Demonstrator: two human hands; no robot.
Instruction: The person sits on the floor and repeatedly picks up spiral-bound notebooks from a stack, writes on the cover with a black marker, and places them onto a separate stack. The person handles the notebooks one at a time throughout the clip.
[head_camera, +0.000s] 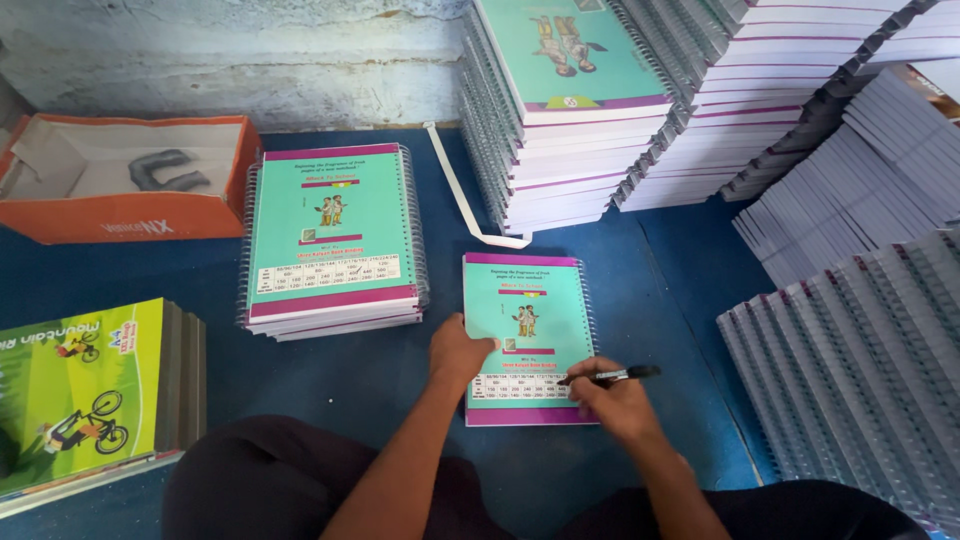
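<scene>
1 teal spiral notebook (527, 338) is laid flat on the blue mat (680, 300), just ahead of the person. Its left edge is pressed by the left hand (458, 352), fingers flat, nothing gripped. A black marker (612, 376) is pinched in the closed fingers of the right hand (617, 404), tip over the cover's lower table. At 10 o'clock, a short notebook pile (333, 240) is placed; at 12 to 3 o'clock, tall notebook stacks (640, 110); at 9 o'clock, an orange box (125, 180).
</scene>
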